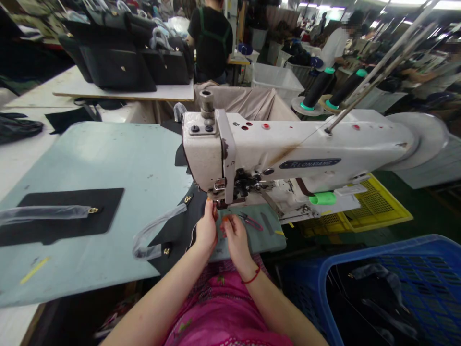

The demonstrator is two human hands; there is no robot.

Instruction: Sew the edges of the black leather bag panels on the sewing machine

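A black bag panel (pixel 175 226) with a plastic-wrapped handle (pixel 139 240) lies at the left side of the sewing machine (pixel 252 154). My left hand (pixel 208 229) is closed on the panel's right edge, its thumb tip just under the machine head by the presser foot. Close to its right, my right hand (pixel 235 236) has its fingertips pinched together just in front of the needle area. What those fingers hold, if anything, is too small to make out. Pink-handled thread snips (pixel 252 222) lie on the machine bed beyond my right hand.
Another black panel with a wrapped handle (pixel 68 209) lies on the green tabletop (pixel 118 158). Finished black bags (pixel 122 57) stand behind. Thread cones (pixel 319 89) rise at the back right. A blue basket (pixel 324 269) holding black pieces stands at lower right, near a yellow crate (pixel 385 202).
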